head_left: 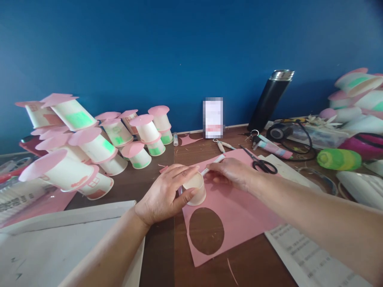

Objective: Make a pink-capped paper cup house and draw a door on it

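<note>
My left hand (pixel 166 194): grasping one white paper cup (pixel 197 195), set on a pink sheet (pixel 242 209). My right hand (pixel 235 173): pinching one slim white pen (pixel 218 159) beside the cup. Sheet: one round hole, nearer me. Past my right wrist: black-handled scissors (pixel 266 166). Leftward, on the bench (pixel 161 249): stacked cups (pixel 97 146), pink-topped.

Two bare hands (pixel 167 195), bare wrists (pixel 144 213), uncovered forearms (pixel 314 211) narrowing toward the wrists

1 black flask (pixel 270 103), blue wall (pixel 179 48)
</note>
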The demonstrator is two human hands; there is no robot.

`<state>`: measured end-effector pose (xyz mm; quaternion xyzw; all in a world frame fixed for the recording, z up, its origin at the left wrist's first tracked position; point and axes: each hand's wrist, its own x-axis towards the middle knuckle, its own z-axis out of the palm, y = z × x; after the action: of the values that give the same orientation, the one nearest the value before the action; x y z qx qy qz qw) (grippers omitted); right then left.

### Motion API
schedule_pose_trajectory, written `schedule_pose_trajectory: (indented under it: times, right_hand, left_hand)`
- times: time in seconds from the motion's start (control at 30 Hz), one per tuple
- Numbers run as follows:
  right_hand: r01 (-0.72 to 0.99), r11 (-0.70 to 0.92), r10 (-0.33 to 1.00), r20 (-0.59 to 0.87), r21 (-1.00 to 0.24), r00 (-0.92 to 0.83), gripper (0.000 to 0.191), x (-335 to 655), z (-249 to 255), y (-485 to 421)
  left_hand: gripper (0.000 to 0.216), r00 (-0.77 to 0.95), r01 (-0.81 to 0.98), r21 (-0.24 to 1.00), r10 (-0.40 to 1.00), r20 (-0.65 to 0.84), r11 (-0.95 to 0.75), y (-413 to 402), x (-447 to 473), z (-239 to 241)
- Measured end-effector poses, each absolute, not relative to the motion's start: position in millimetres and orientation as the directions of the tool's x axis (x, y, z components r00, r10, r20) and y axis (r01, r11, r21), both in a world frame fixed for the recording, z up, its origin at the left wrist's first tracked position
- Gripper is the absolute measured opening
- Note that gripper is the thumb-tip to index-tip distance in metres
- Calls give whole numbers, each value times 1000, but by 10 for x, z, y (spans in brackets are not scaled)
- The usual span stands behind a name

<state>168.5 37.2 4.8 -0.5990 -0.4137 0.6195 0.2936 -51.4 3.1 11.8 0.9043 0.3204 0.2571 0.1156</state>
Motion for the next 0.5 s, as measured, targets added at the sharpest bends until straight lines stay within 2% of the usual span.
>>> schedule_pose_trajectory:
  times: [0.17, 0.5]
  right_hand:
    - [189, -440, 865, -471, -878, -173, 15, 1650, 86, 435]
    - [329, -405, 826, -496, -853, -268, 25, 1587, 111, 662]
  left_hand:
    - [51, 667, 502, 384, 629, 398, -775, 42, -500, 128]
    - [50, 668, 504, 375, 627, 402, -778, 46, -496, 145]
